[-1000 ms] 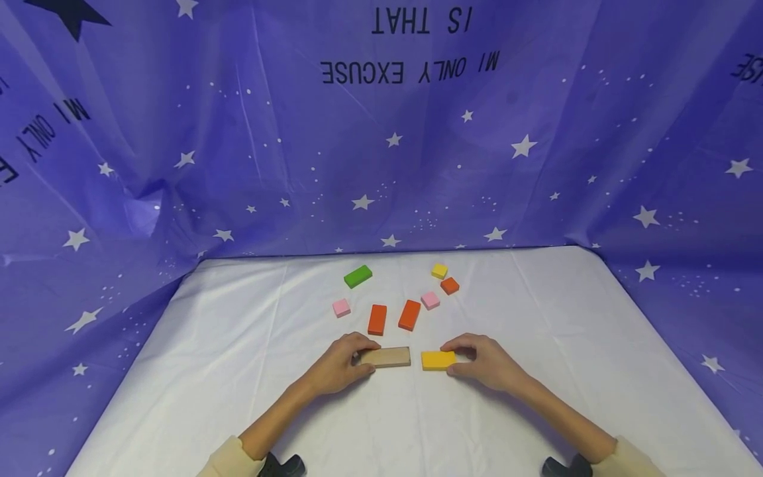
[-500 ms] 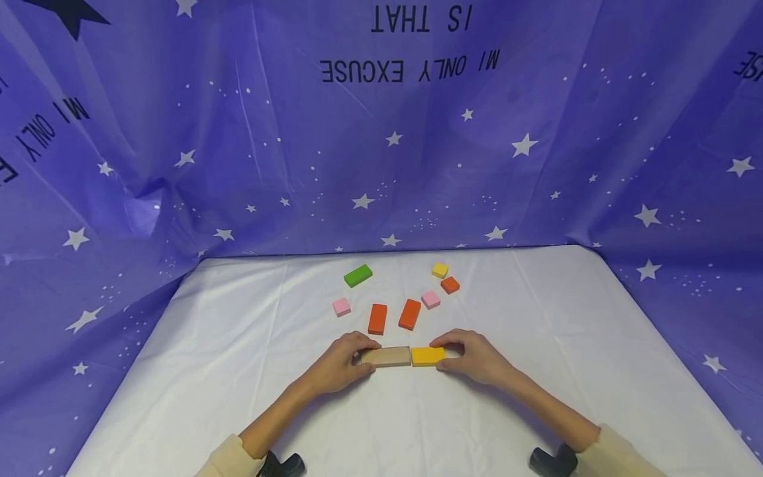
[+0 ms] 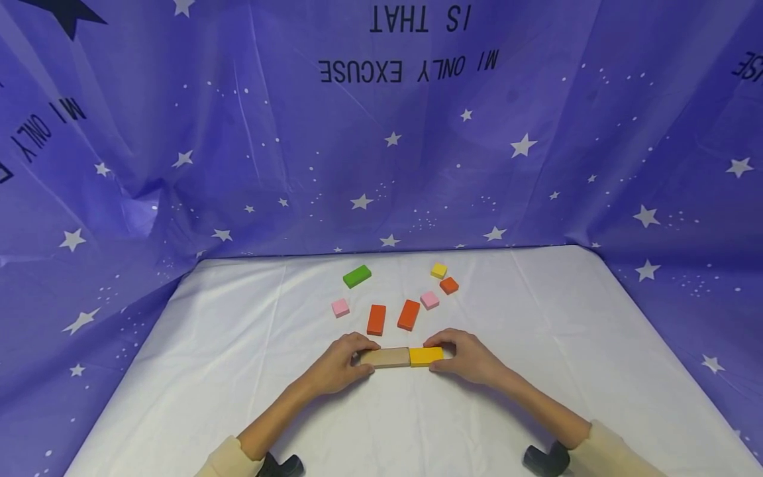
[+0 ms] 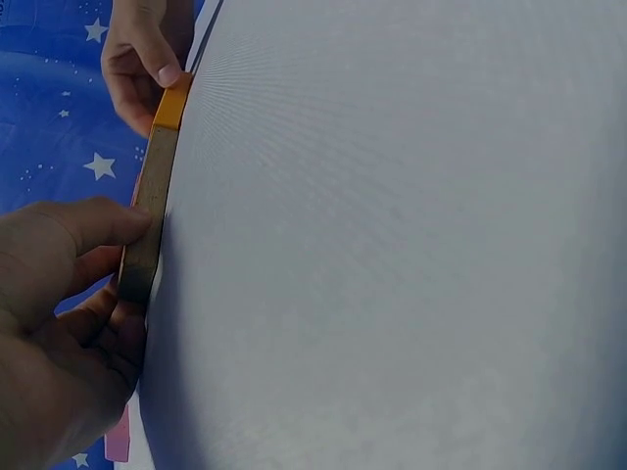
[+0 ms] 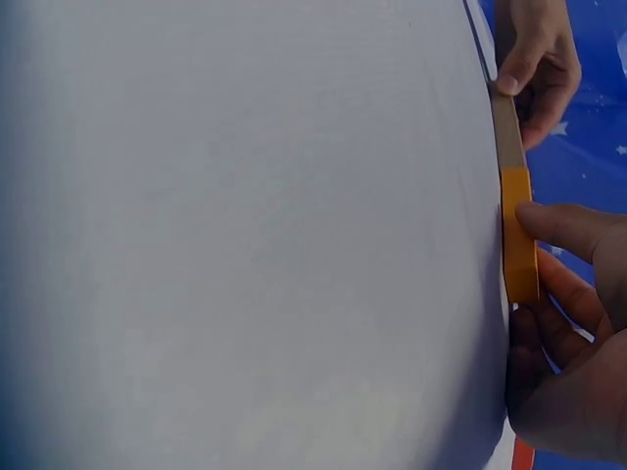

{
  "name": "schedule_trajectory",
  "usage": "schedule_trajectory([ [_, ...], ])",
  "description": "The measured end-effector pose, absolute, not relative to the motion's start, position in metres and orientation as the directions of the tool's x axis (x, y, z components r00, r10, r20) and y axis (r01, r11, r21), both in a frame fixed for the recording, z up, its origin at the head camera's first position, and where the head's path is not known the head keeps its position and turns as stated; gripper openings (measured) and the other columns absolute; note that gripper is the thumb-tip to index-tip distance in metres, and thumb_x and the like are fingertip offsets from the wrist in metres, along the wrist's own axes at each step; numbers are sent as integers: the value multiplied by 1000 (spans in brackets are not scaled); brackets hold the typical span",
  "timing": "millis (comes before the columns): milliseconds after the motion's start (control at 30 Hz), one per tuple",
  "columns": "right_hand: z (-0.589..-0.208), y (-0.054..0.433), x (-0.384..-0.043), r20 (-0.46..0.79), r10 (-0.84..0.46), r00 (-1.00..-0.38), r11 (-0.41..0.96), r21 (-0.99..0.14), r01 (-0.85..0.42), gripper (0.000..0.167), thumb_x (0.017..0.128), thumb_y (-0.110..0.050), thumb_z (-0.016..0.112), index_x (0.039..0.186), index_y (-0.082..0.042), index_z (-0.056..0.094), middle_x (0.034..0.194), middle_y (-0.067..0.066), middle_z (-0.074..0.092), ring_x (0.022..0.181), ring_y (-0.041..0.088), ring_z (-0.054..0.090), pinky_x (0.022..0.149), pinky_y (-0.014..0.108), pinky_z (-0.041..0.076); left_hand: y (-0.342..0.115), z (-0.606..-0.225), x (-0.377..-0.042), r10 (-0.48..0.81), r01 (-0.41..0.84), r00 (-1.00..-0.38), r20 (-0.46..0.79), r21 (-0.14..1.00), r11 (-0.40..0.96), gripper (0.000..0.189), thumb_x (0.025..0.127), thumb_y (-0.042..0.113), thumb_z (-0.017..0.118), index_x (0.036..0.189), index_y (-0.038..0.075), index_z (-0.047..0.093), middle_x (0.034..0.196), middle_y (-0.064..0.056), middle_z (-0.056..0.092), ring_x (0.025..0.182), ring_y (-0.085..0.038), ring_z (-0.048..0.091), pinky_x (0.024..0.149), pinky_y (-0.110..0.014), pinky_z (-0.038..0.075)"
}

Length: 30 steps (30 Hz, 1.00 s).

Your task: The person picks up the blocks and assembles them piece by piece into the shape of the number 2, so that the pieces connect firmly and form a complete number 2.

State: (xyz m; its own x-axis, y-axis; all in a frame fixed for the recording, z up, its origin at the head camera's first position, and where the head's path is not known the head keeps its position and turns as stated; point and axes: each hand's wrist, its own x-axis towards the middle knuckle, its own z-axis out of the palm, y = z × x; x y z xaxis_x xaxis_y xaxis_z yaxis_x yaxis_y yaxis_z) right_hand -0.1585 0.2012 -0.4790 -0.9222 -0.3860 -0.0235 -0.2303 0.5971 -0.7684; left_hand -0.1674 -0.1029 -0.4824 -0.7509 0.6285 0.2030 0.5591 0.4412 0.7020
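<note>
A plain wooden block (image 3: 387, 358) lies flat on the white cloth, its long side running left to right. My left hand (image 3: 338, 364) pinches its left end between thumb and fingers. End to end with it, on the right, lies a shorter yellow block (image 3: 424, 357), which my right hand (image 3: 471, 358) grips by its right end. In the left wrist view the wooden block (image 4: 149, 211) meets the yellow block (image 4: 172, 103) in one straight line. The right wrist view shows my thumb pressed on the near side of the yellow block (image 5: 519, 235).
Beyond the hands lie two orange-red blocks (image 3: 376, 320), two pink squares (image 3: 340, 308), a green block (image 3: 357, 276), a small yellow square (image 3: 438, 270) and a small orange-red square (image 3: 449, 285). A purple star-print curtain (image 3: 381, 165) hangs behind the white-covered table (image 3: 208, 331).
My right hand has slid the yellow block leftward, closing the gap to the wooden block's right end. My left hand has kept its hold and stayed in place.
</note>
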Motion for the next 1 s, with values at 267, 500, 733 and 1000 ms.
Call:
schedule_trajectory([
  [267, -485, 185, -162, -38, -395, -918, 579, -786, -217, 31, 82, -15, 82, 111, -16, 73, 107, -6, 66, 97, 17, 57, 90, 40, 49, -102, -485, -168, 629, 553, -753, 193, 704, 445, 31, 87, 4, 73, 118, 2, 69, 107, -5, 66, 95, -19, 57, 85, -32, 48],
  [500, -485, 174, -162, -11, -386, -922, 590, -772, -238, 31, 82, -16, 83, 111, -18, 74, 108, -7, 66, 100, 18, 56, 91, 43, 47, -103, -485, -167, 617, 543, -764, 191, 706, 454, 31, 87, 5, 73, 118, 3, 69, 106, -3, 64, 96, -20, 56, 85, -32, 47],
  [733, -486, 168, -161, 3, -356, -935, 630, -738, -242, 32, 79, -21, 85, 109, -22, 74, 107, -10, 66, 104, 19, 54, 92, 49, 35, -102, -486, -167, 616, 539, -766, 185, 706, 459, 31, 87, 5, 73, 118, 5, 69, 106, -2, 63, 96, -20, 56, 85, -32, 46],
  [1000, -488, 167, -163, 32, -367, -930, 640, -717, -277, 29, 79, -23, 86, 106, -23, 74, 106, -10, 66, 104, 20, 55, 93, 53, 37, -103, -487, -168, 612, 535, -770, 179, 704, 467, 30, 88, 7, 73, 118, 6, 70, 107, -1, 63, 97, -21, 55, 84, -32, 45],
])
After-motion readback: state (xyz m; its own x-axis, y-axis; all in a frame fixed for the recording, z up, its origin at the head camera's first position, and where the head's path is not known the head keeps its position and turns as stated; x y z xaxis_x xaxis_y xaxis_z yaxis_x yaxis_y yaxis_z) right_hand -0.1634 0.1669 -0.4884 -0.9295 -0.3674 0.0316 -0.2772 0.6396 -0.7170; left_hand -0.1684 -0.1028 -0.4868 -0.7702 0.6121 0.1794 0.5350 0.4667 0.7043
